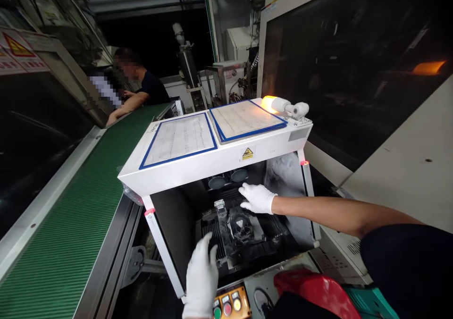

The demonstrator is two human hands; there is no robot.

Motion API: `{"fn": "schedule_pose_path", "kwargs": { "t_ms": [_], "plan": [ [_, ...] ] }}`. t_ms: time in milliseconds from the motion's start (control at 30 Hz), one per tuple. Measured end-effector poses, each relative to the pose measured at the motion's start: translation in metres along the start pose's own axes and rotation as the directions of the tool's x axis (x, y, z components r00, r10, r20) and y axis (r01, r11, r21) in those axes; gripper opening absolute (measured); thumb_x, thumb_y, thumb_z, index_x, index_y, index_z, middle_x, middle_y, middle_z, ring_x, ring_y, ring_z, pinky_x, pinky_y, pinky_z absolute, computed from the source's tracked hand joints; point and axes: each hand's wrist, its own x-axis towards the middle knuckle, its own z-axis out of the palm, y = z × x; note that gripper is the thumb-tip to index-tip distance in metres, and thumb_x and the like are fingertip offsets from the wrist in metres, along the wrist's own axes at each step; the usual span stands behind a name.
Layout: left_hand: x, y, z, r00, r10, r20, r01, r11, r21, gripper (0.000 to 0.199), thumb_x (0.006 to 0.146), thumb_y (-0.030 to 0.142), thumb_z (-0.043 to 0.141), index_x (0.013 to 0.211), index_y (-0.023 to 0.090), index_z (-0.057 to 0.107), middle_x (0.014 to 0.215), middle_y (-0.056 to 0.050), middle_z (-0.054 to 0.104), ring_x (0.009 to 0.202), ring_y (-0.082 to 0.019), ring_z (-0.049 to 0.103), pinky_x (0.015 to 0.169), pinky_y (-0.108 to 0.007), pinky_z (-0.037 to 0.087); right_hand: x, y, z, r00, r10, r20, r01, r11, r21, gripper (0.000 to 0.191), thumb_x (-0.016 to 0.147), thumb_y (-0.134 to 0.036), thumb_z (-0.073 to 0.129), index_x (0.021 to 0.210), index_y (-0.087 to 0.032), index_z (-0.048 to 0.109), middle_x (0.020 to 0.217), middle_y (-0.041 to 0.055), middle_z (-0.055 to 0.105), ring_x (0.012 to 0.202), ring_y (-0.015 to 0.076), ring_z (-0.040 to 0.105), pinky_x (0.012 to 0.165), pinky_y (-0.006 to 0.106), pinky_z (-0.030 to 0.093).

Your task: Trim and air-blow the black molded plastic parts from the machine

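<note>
The scene was dim overall, with soft, even light falling on the white top of the machine housing (191, 175) from a source out of view. An amber warning lamp (271, 103) glowed so strongly that it blew out to a bright smear, and an orange reflection (429, 67) sat on a dark glass panel (357, 69) at the right. Inside the housing it was shadowy – parts at the bottom sank toward black – while the white glove on the right hand (257, 198) stood out brightly. The wide lens bent the green conveyor belt (63, 205) toward the left edge, and a pixelated blur (101, 90) covered part of the background.
</note>
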Motion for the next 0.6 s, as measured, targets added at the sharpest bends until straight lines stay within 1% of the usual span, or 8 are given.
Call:
{"fn": "schedule_pose_path", "kwargs": {
  "t_ms": [67, 133, 200, 267, 333, 400, 500, 600],
  "plan": [
    [0.044, 0.008, -0.007, 0.997, 0.073, 0.04, -0.076, 0.993, 0.095, 0.036, 0.103, 0.021, 0.045, 0.135, 0.016, 0.061, 0.128, -0.013, 0.073, 0.111, -0.024, 0.073, 0.096, -0.038, 0.061, 0.0, -0.002, 0.004, 0.999, 0.014, -0.042, -0.014, 1.0, 0.002, 0.042, 0.098, -0.048, 0.068, 0.122, -0.016, 0.057, 0.119, 0.0096, 0.058, 0.094, 0.0279, 0.067, 0.074, 0.038, 0.06],
    [0.082, 0.016, -0.011, 0.988, 0.123, 0.094, -0.137, 0.978, 0.159, 0.037, 0.103, 0.019, 0.045, 0.137, 0.017, 0.061, 0.13, -0.014, 0.072, 0.107, -0.026, 0.073, 0.093, -0.041, 0.061, 0.001, -0.003, 0.007, 0.997, 0.028, -0.074, -0.029, 1.0, -0.001, 0.038, 0.099, -0.047, 0.067, 0.119, -0.016, 0.058, 0.115, 0.0086, 0.058, 0.091, 0.0276, 0.066, 0.071, 0.039, 0.06],
    [0.11, 0.024, -0.012, 0.974, 0.163, 0.158, -0.195, 0.957, 0.214, 0.039, 0.102, 0.019, 0.047, 0.138, 0.019, 0.06, 0.13, -0.014, 0.071, 0.103, -0.028, 0.073, 0.09, -0.043, 0.06, 0.002, -0.004, 0.01, 0.994, 0.047, -0.097, -0.047, 0.999, 0.002, 0.034, 0.1, -0.046, 0.065, 0.116, -0.016, 0.059, 0.112, 0.0081, 0.058, 0.087, 0.0269, 0.066, 0.069, 0.039, 0.06],
    [0.131, 0.029, -0.011, 0.957, 0.185, 0.224, -0.242, 0.935, 0.259, 0.04, 0.102, 0.02, 0.049, 0.14, 0.02, 0.059, 0.129, -0.014, 0.071, 0.101, -0.028, 0.072, 0.087, -0.043, 0.059, 0.003, -0.005, 0.013, 0.991, 0.067, -0.116, -0.066, 0.998, 0.01, 0.032, 0.101, -0.045, 0.064, 0.115, -0.017, 0.059, 0.111, 0.0082, 0.058, 0.086, 0.0263, 0.065, 0.069, 0.038, 0.059],
    [0.144, 0.031, -0.01, 0.939, 0.19, 0.286, -0.274, 0.916, 0.291, 0.04, 0.101, 0.021, 0.051, 0.141, 0.021, 0.059, 0.128, -0.013, 0.071, 0.101, -0.028, 0.072, 0.086, -0.041, 0.059, 0.003, -0.006, 0.015, 0.988, 0.086, -0.129, -0.084, 0.996, 0.021, 0.033, 0.1, -0.044, 0.066, 0.116, -0.017, 0.058, 0.111, 0.0087, 0.057, 0.086, 0.0263, 0.064, 0.069, 0.037, 0.059],
    [0.152, 0.033, -0.01, 0.923, 0.182, 0.34, -0.294, 0.902, 0.315, 0.04, 0.101, 0.022, 0.053, 0.141, 0.022, 0.059, 0.128, -0.013, 0.071, 0.102, -0.026, 0.072, 0.086, -0.038, 0.058, 0.004, -0.007, 0.017, 0.985, 0.108, -0.136, -0.104, 0.994, 0.036, 0.034, 0.099, -0.044, 0.068, 0.116, -0.017, 0.057, 0.111, 0.0089, 0.056, 0.086, 0.0264, 0.064, 0.069, 0.037, 0.058],
    [0.16, 0.039, -0.012, 0.898, 0.174, 0.403, -0.325, 0.881, 0.344, 0.04, 0.101, 0.024, 0.053, 0.142, 0.023, 0.057, 0.13, -0.012, 0.07, 0.104, -0.023, 0.072, 0.086, -0.034, 0.058, 0.005, -0.008, 0.018, 0.981, 0.131, -0.14, -0.124, 0.99, 0.063, 0.035, 0.097, -0.044, 0.071, 0.115, -0.017, 0.057, 0.109, 0.0083, 0.056, 0.084, 0.0259, 0.063, 0.068, 0.037, 0.058],
    [0.166, 0.048, -0.014, 0.871, 0.183, 0.457, -0.372, 0.851, 0.369, 0.04, 0.101, 0.023, 0.053, 0.141, 0.024, 0.057, 0.127, -0.011, 0.071, 0.101, -0.024, 0.073, 0.084, -0.035, 0.057, 0.006, -0.008, 0.019, 0.98, 0.14, -0.141, -0.13, 0.988, 0.082, 0.036, 0.096, -0.042, 0.072, 0.116, -0.017, 0.056, 0.109, 0.0081, 0.055, 0.084, 0.0255, 0.063, 0.069, 0.037, 0.058]
  ]
}}
